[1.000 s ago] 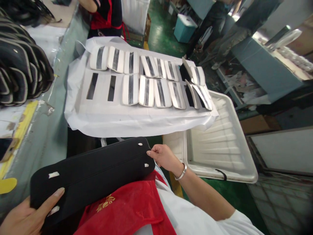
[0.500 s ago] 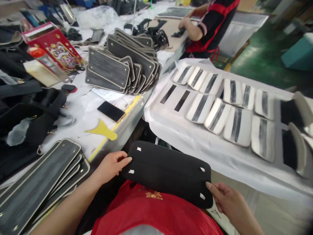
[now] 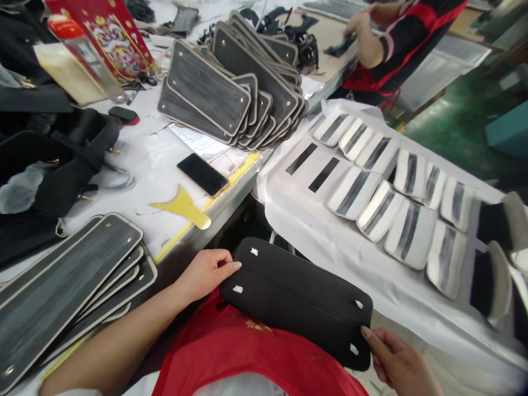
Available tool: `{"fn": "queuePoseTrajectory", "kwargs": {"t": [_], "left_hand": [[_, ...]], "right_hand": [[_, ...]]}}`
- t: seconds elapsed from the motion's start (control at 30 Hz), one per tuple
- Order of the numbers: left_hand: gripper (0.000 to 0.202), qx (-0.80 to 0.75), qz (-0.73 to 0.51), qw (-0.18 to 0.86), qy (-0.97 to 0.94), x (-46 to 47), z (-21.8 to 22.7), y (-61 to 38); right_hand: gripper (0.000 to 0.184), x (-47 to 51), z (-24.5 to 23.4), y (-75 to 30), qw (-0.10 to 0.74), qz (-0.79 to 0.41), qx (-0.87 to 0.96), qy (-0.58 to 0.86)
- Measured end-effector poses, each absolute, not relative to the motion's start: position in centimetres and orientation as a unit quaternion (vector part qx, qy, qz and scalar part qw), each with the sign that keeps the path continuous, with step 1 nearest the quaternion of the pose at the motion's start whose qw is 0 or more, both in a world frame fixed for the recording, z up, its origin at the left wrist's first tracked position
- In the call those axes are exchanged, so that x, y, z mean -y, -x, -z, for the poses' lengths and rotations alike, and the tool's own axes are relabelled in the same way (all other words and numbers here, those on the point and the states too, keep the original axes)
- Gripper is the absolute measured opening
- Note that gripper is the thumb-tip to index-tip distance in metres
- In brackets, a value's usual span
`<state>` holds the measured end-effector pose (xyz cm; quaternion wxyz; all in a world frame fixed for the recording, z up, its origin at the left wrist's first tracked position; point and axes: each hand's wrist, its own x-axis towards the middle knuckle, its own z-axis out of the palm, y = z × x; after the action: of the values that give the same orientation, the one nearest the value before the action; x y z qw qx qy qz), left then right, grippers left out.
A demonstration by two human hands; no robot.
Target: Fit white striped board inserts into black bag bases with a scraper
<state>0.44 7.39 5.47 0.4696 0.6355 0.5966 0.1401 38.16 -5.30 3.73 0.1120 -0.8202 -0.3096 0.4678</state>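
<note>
A long black panel (image 3: 295,297) with small white tabs at its corners lies across my lap, over a red apron (image 3: 247,352). My left hand (image 3: 204,272) grips its left end, fingers curled on the edge. My right hand (image 3: 394,360) holds the right end from below, thumb on the rim. To the left on the worktable lies a stack of dark grey rounded boards (image 3: 70,280). Ahead on a white sheet (image 3: 330,242) lie rows of white pieces with dark stripes (image 3: 383,209).
A bigger heap of grey boards (image 3: 235,99) sits farther back. A black phone (image 3: 203,174) and a yellow cut-out (image 3: 183,206) lie near the table edge. Black bags (image 3: 53,159) pile up at left. Another person (image 3: 388,38) in red and black works at the far end.
The view has swung left from the white tray to the worktable. Both hands have kept hold of the black panel, which has stayed on my lap.
</note>
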Motion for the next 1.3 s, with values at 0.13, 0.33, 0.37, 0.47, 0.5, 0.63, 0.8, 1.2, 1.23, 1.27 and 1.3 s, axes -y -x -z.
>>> {"fn": "queuePoseTrajectory", "kwargs": {"t": [0.13, 0.33, 0.37, 0.47, 0.5, 0.63, 0.8, 1.2, 1.23, 1.27, 1.3], "left_hand": [[0.037, -0.606, -0.14, 0.472, -0.625, -7.3, -5.2, 0.0], [0.035, -0.612, -0.15, 0.489, -0.604, -6.9, -5.2, 0.6], [0.035, -0.61, -0.152, 0.494, -0.601, -6.9, -5.2, 0.7], [0.033, -0.604, -0.152, 0.5, -0.601, -7.0, -5.3, 0.8], [0.033, -0.603, -0.151, 0.499, -0.604, -7.1, -5.3, 0.8], [0.033, -0.598, -0.158, 0.498, -0.607, -7.3, -5.1, 0.7], [0.033, -0.595, -0.17, 0.518, -0.591, -7.3, -4.7, 0.9], [0.032, -0.595, -0.188, 0.441, -0.646, -7.2, -4.1, 1.1], [0.033, -0.595, -0.19, 0.436, -0.647, -7.1, -4.1, 1.1], [0.033, -0.596, -0.194, 0.432, -0.649, -7.0, -4.1, 1.1], [0.033, -0.596, -0.198, 0.428, -0.65, -6.9, -4.1, 1.1]], "right_hand": [[0.052, 4.9, -3.9, -38.0, 0.085, -0.475, 0.296, 0.824], [0.054, 5.1, -3.7, -38.0, 0.094, -0.465, 0.288, 0.832], [0.053, 5.2, -3.8, -37.9, 0.092, -0.463, 0.29, 0.833], [0.052, 5.1, -4.0, -37.6, 0.087, -0.462, 0.297, 0.831], [0.051, 5.1, -4.0, -37.6, 0.086, -0.462, 0.296, 0.832], [0.05, 4.8, -4.0, -37.4, 0.09, -0.466, 0.296, 0.829], [0.05, 4.4, -4.3, -37.1, 0.089, -0.469, 0.29, 0.829], [0.046, 4.3, -5.1, -36.2, 0.092, -0.445, 0.329, 0.828], [0.046, 4.4, -4.9, -36.4, 0.091, -0.444, 0.333, 0.827], [0.047, 4.5, -4.8, -36.6, 0.092, -0.443, 0.337, 0.826], [0.047, 4.6, -4.7, -36.7, 0.094, -0.443, 0.34, 0.824]]}}
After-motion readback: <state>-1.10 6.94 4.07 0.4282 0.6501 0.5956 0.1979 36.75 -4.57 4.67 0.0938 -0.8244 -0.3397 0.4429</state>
